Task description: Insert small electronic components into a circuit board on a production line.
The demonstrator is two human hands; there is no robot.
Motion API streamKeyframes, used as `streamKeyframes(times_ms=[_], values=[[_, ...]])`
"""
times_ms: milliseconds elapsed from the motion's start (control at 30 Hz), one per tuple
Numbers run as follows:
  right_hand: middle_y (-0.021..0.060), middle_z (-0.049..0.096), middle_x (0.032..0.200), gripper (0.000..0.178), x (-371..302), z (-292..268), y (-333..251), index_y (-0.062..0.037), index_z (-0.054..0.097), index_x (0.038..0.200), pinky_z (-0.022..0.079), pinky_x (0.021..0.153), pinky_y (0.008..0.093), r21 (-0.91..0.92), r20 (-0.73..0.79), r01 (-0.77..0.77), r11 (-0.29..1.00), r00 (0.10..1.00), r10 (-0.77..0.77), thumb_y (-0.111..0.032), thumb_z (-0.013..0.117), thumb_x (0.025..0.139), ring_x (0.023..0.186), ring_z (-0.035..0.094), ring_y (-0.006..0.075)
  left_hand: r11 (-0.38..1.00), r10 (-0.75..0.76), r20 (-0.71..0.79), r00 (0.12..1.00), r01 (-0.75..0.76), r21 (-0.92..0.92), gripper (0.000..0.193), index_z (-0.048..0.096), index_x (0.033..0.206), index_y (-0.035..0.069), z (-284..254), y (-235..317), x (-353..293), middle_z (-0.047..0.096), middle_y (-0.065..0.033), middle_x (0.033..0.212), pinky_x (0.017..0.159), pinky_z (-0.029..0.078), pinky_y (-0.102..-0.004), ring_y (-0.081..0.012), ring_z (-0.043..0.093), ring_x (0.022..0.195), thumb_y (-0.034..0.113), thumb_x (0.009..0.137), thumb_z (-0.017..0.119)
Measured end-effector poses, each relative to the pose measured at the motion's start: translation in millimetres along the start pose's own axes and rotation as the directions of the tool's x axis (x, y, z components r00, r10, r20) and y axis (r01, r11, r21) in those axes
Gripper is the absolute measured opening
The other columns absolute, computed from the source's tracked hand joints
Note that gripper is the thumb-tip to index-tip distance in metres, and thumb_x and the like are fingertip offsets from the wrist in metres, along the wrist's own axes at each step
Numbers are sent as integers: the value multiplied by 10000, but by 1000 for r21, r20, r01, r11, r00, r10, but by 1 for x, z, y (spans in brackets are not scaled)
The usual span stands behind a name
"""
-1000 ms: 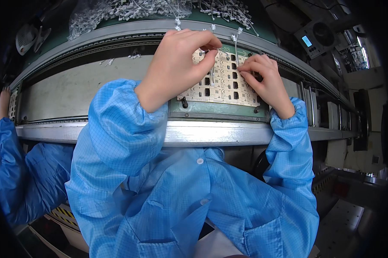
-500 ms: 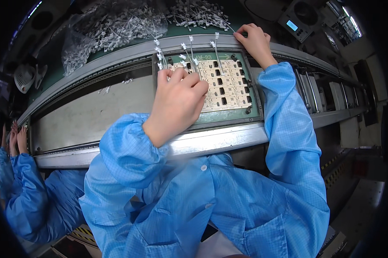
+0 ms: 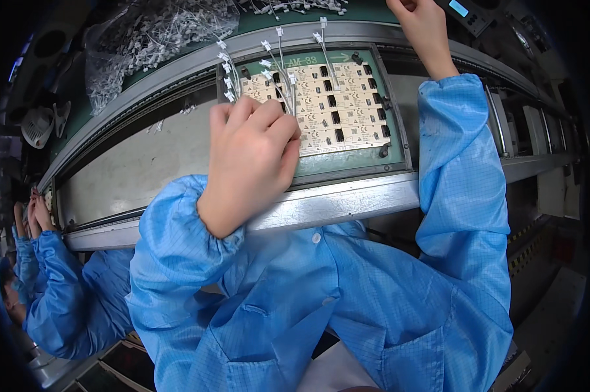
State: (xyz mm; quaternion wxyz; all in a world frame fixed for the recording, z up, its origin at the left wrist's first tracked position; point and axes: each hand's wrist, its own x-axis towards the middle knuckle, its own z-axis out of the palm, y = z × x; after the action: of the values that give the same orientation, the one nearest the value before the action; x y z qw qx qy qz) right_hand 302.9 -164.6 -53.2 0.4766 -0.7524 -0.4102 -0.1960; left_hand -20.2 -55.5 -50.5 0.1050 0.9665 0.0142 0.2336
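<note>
A pale panel of circuit boards [image 3: 344,142] with black components lies in a green fixture [image 3: 347,164]. Several thin white cables with white plugs [image 3: 292,80] rise from its left and middle parts, leaning away from me. My left hand [image 3: 252,153] is closed over the panel's near left part, fingers curled down; whatever they hold is hidden beneath them. Beyond the fixture's far right corner, my right hand [image 3: 425,29] is raised at the top edge of the picture. Its fingers look pinched together, partly cut off, and I cannot make out anything in them.
Metal rails [image 3: 354,197] run along both sides of the fixture. A clear bag of white cables [image 3: 144,55] lies on the far green surface, with more loose cables [image 3: 295,6] beside it. A few cable pieces [image 3: 187,109] lie left of the fixture. Another person's hands [image 3: 40,212] are at far left.
The view has shifted, so the fixture sits higher. My right hand has moved farther right and away. My left hand stays closed over the panel, slightly nearer its front edge.
</note>
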Motion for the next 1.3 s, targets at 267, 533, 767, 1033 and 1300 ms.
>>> streamKeyframes(times_ms=[267, 533, 767, 1033, 1300], values=[[57, 591, 657, 140, -4, -7, -21, 12, 605, 880, 438, 560, 268, 24, 33, 88, 996, 996, -89, -91, 700, 882, 598, 550, 99, 988, 66, -234, 970, -30, 153, 141, 659, 813, 148, -4, 8, -3, 569, 0, 825, 812, 359, -409, -236, 558, 900, 105, 729, 764], [64, 588, 655, 136, -5, -10, -23, 14, 609, 884, 446, 563, 277, -8, 11, 112, 994, 994, -112, -76, 709, 865, 595, 552, 114, 996, -80, 52, 995, 82, -28, 111, 691, 824, 135, 5, 6, -9, 598, 12, 830, 812, 363, -392, -238, 559, 917, 81, 744, 745], [81, 587, 651, 130, -5, -12, -28, 13, 613, 884, 451, 561, 288, -30, 25, 143, 989, 990, -142, -76, 703, 855, 598, 563, 127, 995, -85, 71, 994, 89, -43, 99, 691, 807, 132, 4, 7, -7, 597, 13, 819, 812, 364, -390, -242, 560, 923, 71, 743, 737], [91, 585, 650, 124, -5, -2, -28, 15, 617, 894, 450, 560, 295, 5, 38, 138, 990, 990, -138, -78, 692, 862, 593, 568, 139, 998, 23, 111, 994, -29, 50, 120, 699, 892, 108, -3, 7, -7, 600, -21, 910, 831, 372, -410, -272, 542, 972, 76, 778, 719], [112, 596, 756, 92, -7, -6, -36, 15, 593, 912, 475, 613, 304, 77, 25, 184, 980, 982, -186, -8, 652, 845, 660, 593, 176, 1000, -26, 129, 991, 24, 13, 264, 720, 1093, 95, -9, 16, -25, 586, -67, 1072, 848, 404, -422, -294, 506, 1038, 160, 837, 726]])
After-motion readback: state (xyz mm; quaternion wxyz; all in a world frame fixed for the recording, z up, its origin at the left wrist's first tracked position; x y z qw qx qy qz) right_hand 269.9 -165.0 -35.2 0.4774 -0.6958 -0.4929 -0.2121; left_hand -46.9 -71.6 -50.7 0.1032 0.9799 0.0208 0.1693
